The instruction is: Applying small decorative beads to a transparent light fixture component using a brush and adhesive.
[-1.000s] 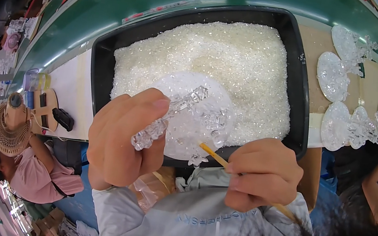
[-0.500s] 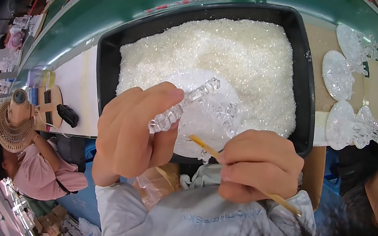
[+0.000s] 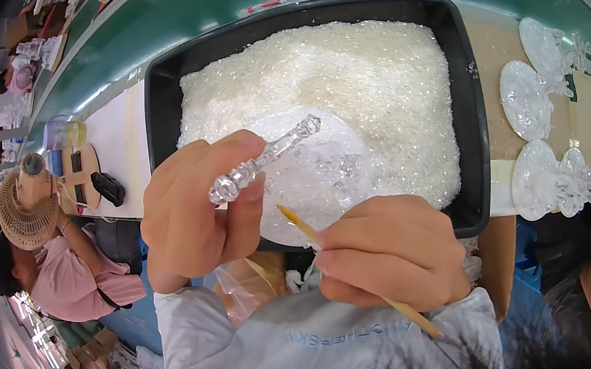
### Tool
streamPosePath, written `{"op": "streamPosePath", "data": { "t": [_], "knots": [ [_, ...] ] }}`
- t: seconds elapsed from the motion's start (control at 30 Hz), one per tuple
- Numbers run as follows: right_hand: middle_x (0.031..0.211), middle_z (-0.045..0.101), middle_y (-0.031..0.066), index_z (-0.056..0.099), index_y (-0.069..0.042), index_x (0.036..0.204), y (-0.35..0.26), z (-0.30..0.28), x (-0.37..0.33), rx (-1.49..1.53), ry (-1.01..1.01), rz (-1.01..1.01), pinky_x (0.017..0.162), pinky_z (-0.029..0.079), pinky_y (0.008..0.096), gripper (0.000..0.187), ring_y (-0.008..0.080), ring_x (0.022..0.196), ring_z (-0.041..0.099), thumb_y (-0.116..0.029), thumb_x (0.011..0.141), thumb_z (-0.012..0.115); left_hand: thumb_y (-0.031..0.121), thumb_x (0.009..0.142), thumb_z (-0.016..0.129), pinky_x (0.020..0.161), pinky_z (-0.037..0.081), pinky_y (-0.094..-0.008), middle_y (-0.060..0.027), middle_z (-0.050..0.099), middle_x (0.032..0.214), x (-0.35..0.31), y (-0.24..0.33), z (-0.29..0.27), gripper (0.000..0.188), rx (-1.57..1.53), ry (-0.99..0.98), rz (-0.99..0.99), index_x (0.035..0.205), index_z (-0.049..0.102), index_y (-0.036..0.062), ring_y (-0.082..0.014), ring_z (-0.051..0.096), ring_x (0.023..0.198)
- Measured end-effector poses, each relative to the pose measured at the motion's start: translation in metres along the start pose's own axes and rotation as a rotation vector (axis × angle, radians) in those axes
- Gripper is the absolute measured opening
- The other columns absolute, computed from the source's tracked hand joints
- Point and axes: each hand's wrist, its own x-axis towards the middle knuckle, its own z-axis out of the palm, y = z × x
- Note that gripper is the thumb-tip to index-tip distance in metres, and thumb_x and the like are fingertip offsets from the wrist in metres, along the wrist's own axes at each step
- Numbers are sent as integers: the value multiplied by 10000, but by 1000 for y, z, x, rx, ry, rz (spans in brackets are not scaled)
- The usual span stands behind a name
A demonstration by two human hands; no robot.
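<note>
My left hand (image 3: 202, 205) grips a clear candlestick-like piece (image 3: 240, 177), a round disc base attached to a faceted, knobbed stem held aslant between thumb and fingers. Behind it is a white, frosted-looking round disc (image 3: 280, 212), partly covered by my hands; whether it joins the stem I cannot tell. In my right hand (image 3: 395, 251) a thin wooden brush (image 3: 298, 222) is pinched, its yellowish tip pointing left toward the stem, apart from it. Below both hands lies a black tray (image 3: 475, 172) filled with glittering clear granules (image 3: 395, 70).
Clear pieces with white round discs (image 3: 525, 100) stand on a brown board (image 3: 491, 53) at the right. A black case (image 3: 107, 188) lies on the left. Two people work nearby, one in a pink top (image 3: 90, 273) with a woven fan-like thing (image 3: 27, 211).
Both hands have shifted slightly left, the left with the clear piece, which is turned a little. The brush tip has moved left along with my right hand.
</note>
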Motion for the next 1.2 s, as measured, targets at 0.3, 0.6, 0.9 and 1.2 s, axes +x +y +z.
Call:
{"op": "streamPosePath", "data": {
  "t": [0.3, 0.6, 0.9, 1.2],
  "knots": [
    [796, 594, 119, 635, 32, 831, 0, 3, 0, -87, 30, -65, 439, 475, 285, 274, 204, 560, 592, -89, 603, 726, -83, 767, 663, 539, 507, -309, -175, 705, 895, -3, 1, -1, 280, 43, 4, -42, 1037, 588, -102, -246, 612, 565],
    [805, 652, 156, 661, 49, 887, -1, 0, 0, -126, -82, -184, 454, 493, 277, 208, 220, 589, 617, -22, 702, 727, -60, 788, 666, 546, 511, -314, -163, 710, 906, -2, 10, -6, 274, 79, -43, -86, 1046, 584, -97, -247, 615, 572],
    [812, 657, 168, 660, 50, 883, -3, -5, 2, -100, -64, -217, 452, 488, 272, 206, 217, 594, 619, -30, 712, 742, 5, 915, 583, 660, 548, -273, -208, 709, 878, -5, 14, -6, 222, 69, -18, -193, 1045, 616, -172, -214, 691, 725],
    [820, 653, 156, 671, 46, 898, -7, -13, -3, -210, 127, -98, 500, 539, 291, 227, 241, 621, 639, -48, 701, 734, -100, 781, 627, 480, 450, -296, -188, 695, 874, -1, 6, -9, 318, 13, -33, -63, 1094, 567, -102, -207, 553, 506]
  ]
}}
